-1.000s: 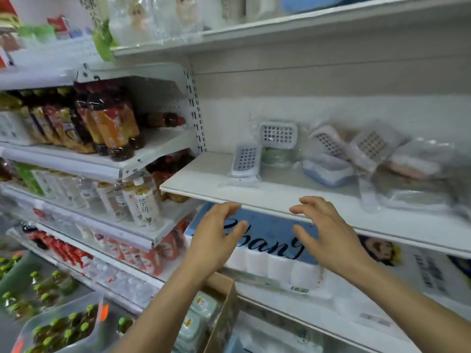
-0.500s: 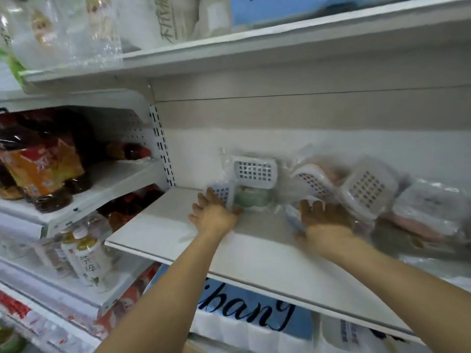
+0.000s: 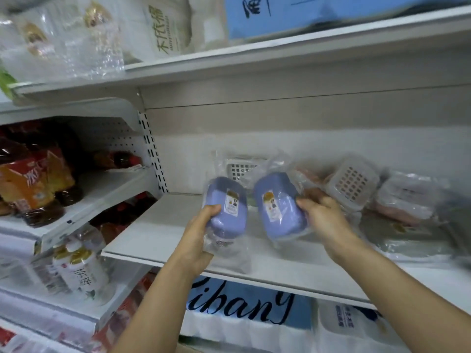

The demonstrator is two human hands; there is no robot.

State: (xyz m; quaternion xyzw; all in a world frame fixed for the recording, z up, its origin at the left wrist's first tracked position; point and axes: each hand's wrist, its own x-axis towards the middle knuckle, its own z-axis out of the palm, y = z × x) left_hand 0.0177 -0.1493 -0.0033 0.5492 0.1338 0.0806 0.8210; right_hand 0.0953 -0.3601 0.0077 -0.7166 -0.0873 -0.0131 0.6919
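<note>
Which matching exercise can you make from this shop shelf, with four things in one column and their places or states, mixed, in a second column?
Column one:
1. left hand
2. right hand
3. white grid box
4. blue pack

Column two:
a. under the white shelf
b. grips the left purple box
c. bagged on the white shelf, right of both hands
d. grips the right purple box

Pairs: 1-b, 2-d, 3-c, 4-a.

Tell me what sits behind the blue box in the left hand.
Behind the blue box, a bagged white grid-lidded box shows, upper part only; the blue box covers the rest.
</note>
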